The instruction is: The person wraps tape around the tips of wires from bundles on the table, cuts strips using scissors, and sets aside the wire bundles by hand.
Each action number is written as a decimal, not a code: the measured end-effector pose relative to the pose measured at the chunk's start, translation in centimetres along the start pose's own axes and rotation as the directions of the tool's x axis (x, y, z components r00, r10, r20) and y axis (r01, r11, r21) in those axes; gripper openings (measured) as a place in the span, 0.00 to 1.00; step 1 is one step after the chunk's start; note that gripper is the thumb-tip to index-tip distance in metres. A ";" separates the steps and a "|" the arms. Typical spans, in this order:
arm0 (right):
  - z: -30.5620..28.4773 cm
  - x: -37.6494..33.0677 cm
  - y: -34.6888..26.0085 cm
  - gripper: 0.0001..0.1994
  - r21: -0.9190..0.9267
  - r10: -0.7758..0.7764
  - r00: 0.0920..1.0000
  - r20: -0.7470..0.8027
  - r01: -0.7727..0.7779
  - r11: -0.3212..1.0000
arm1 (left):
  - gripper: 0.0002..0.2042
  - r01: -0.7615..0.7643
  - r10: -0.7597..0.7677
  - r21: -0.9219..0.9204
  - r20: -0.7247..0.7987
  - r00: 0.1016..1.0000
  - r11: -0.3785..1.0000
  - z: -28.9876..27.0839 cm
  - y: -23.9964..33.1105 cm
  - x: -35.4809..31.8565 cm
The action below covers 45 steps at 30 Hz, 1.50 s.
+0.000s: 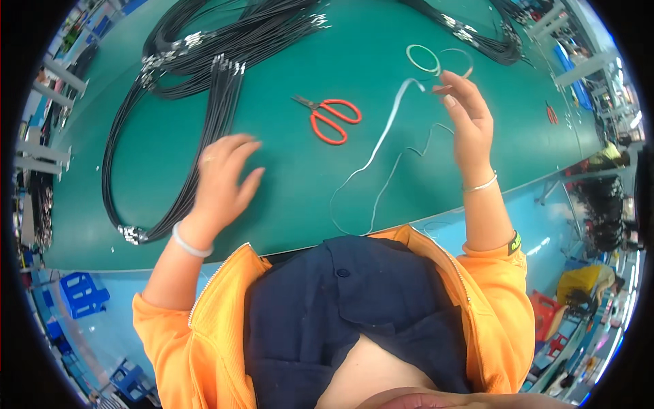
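Note:
My left hand [228, 178] is open over the right side of a bundle of black cables [111, 170], thumb and fingers apart. The bundle is looped, with white ends gathered near its lower tip. My right hand [466, 116] hovers at the right with its fingers loosely curled and parted from the thumb; nothing shows between them. Beside its fingertips ends a white cord [392, 116], which runs down in a loose loop and back up toward my right wrist. Just past these fingertips lies a pale green ring [423, 58]. Between my hands lie red-handled scissors [328, 117], blades slightly parted.
More coiled black cables [272, 31] with white ends are heaped at the far left, and another coil [470, 31] lies at the far right. A small red-handled tool [551, 113] sits near the right edge of the green table [286, 211]. A blue stool [84, 294] stands at lower left.

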State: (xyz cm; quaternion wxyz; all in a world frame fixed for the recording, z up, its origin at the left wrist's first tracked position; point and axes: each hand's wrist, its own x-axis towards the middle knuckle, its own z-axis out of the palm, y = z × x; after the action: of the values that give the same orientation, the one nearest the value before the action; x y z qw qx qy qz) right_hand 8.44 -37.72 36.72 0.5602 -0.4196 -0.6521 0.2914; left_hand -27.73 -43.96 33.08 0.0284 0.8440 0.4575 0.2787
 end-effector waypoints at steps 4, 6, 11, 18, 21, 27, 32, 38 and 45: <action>1.5 -1.2 -2.8 0.19 0.258 0.099 0.985 0.145 -0.134 0.957 | 0.18 -0.137 0.087 -0.437 -0.133 0.987 0.889 3.4 3.7 7.6; 2.4 -1.5 -3.3 0.20 0.290 0.077 0.961 0.266 -0.155 0.944 | 0.16 -0.201 0.115 -0.466 -0.208 0.971 0.862 4.9 6.2 10.4; 2.3 -1.5 -3.6 0.22 0.337 0.090 0.982 0.165 -0.142 0.931 | 0.09 0.249 0.030 -0.776 0.326 0.945 0.580 5.6 6.4 10.9; -2.5 0.1 -1.6 0.24 0.347 0.224 0.964 -0.145 -0.163 0.924 | 0.10 0.458 -0.158 -0.866 0.432 0.888 0.201 3.9 3.1 7.8; -3.3 0.1 -1.2 0.24 0.388 0.251 0.958 -0.140 -0.180 0.904 | 0.10 0.477 -0.257 -0.843 0.417 0.872 0.251 2.1 2.1 6.8; -2.3 -0.7 -0.6 0.23 0.344 0.311 0.942 -0.125 -0.253 0.904 | 0.10 0.527 -0.473 -0.784 0.347 0.810 0.327 -1.2 -1.2 6.2; -1.1 -1.5 -0.3 0.19 0.023 0.489 0.872 0.029 -0.490 0.872 | 0.10 0.469 -0.574 -0.773 0.169 0.801 0.427 -2.6 -1.9 5.9; 2.3 -1.5 -0.2 0.14 -0.402 0.393 0.915 0.091 -0.327 0.855 | 0.10 0.468 -0.500 -0.750 0.213 0.840 0.467 -2.6 -1.9 6.0; 10.7 2.7 3.1 0.16 -0.591 -0.286 0.929 0.236 0.371 0.716 | 0.09 0.353 -0.357 -0.802 0.187 0.915 0.483 -1.9 -4.9 10.4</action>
State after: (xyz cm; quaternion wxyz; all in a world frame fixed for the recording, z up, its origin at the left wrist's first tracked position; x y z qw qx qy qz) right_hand -1.38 -32.96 33.25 0.3883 -0.4394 -0.8098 -0.0200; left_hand -27.91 -33.32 37.82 0.4733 0.6185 0.4382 0.4488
